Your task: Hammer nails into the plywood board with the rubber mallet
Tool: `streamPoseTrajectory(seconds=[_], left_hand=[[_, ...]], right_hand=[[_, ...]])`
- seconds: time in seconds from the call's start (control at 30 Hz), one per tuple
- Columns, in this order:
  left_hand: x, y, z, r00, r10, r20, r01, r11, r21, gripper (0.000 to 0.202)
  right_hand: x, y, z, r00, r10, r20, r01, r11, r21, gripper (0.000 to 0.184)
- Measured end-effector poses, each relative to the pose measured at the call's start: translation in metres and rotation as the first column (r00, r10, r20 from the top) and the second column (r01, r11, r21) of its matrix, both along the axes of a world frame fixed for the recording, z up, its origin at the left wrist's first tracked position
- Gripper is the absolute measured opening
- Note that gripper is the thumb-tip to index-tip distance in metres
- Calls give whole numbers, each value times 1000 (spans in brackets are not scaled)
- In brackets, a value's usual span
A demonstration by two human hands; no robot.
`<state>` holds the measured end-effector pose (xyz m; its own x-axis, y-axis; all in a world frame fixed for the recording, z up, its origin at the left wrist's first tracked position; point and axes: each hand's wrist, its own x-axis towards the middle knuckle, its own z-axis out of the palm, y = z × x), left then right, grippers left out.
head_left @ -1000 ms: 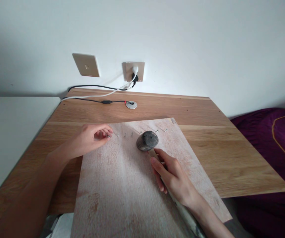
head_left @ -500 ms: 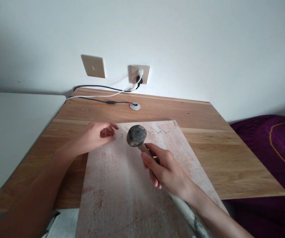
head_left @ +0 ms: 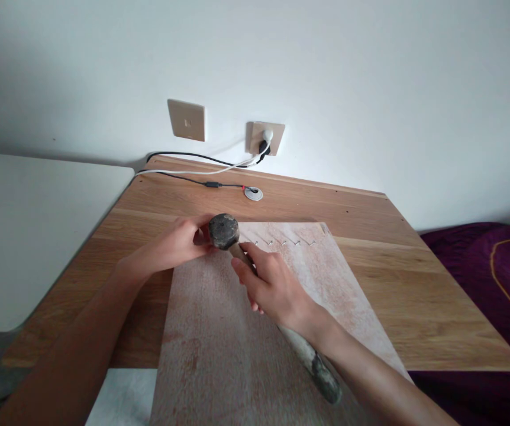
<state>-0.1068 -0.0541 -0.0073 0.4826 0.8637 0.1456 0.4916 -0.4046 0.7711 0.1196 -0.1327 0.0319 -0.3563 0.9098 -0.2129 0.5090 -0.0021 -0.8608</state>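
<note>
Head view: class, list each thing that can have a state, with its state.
Left hand: curled, fingertips hidden
Hammer: gripped by the handle
Right hand: closed around the handle
Board: lying on the table
Nails: in a row on the board
White plug: plugged in
Black plug: plugged in
Left wall plate: no plug

White wall (head_left: 348,89) in soft light, beige wall plate (head_left: 186,121) and socket (head_left: 278,135), wood-grain tabletop (head_left: 415,296) below, white surface (head_left: 46,236) at left, purple fabric (head_left: 463,260) with yellow line (head_left: 491,260) at right

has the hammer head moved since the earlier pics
Yes, leftward toward the left hand: the hammer head was right of the round cable grommet a second ago and now appears left of it.
</note>
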Motion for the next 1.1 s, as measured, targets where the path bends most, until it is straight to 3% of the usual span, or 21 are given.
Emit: streamPoseTrajectory(seconds=[0.33,0.83,1.1], left_hand=[[1,0,-6,998,-21,66,23,999,-29,22],[0,1,-14,997,-3,72,1,1000,31,36],[4,0,-10,992,21,123,-25,999,33,41]], right_hand=[[0,-4,-3,1000,2,12,-2,1000,28,21],[4,-5,-7,1000,16,-17,-16,999,33,19],[6,-2,-1,998,58,19,-59,998,29,20]])
